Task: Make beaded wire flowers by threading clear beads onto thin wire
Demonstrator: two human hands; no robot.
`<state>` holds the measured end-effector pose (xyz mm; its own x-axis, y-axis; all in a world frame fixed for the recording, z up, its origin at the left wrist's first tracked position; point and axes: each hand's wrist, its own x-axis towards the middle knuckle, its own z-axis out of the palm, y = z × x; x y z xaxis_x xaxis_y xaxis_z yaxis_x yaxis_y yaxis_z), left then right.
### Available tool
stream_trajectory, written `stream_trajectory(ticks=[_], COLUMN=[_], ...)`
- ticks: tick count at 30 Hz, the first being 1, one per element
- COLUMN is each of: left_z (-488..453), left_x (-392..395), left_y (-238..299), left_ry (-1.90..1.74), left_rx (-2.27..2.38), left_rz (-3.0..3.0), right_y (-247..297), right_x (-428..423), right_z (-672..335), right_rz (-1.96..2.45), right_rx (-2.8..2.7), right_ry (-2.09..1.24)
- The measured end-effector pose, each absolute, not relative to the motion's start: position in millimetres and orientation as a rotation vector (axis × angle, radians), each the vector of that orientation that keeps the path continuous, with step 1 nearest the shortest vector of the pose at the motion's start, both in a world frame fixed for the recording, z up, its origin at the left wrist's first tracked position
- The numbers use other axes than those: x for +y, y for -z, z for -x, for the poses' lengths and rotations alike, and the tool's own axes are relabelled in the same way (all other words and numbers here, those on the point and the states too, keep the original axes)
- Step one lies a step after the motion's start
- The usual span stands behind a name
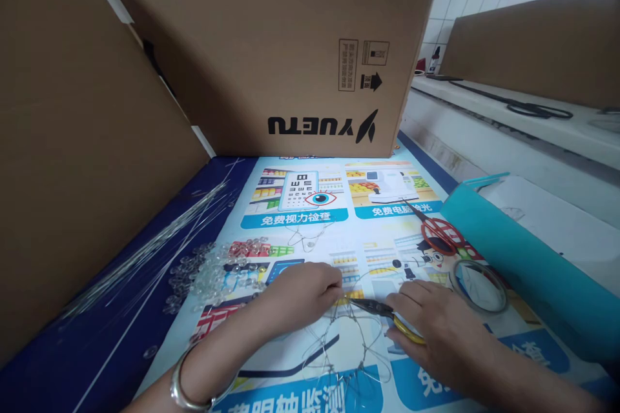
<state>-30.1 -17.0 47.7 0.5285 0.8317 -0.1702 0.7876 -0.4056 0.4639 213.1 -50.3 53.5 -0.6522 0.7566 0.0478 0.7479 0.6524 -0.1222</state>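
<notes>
My right hand (426,319) is wrapped round the yellow handles of a pair of pliers (372,306). The dark, narrow jaws point left, at the upper edge of a looped wire piece (361,342) lying on the printed sheet. Close to the jaw tips, my left hand (310,290) is closed in a pinch on the wire at the top of that piece. The exact spot between its fingers is hidden. Several thin wire loops spread out below both hands like petals round a ring. A silver bangle (181,387) circles my left wrist.
Clear beads (208,271) lie loose on the left, beside a bundle of thin wires (155,251). Red-handled scissors (440,235) and a tape roll (479,285) sit at right, near a teal box (523,264). Cardboard (271,45) stands behind; another small wire piece (310,239) lies ahead.
</notes>
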Motion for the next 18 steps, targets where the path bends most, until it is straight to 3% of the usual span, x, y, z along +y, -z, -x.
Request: stream_trajectory(ticks=[18], left_z=[31.3], left_x=[-13.5], left_y=[-47.0], left_ry=[-0.087], left_rx=[1.293], left_rz=[-2.197], right_y=[-35.9], right_x=[-51.9], right_z=[-213.2], right_rz=[1.197], right_rx=[-2.788], right_ry=[-0.091])
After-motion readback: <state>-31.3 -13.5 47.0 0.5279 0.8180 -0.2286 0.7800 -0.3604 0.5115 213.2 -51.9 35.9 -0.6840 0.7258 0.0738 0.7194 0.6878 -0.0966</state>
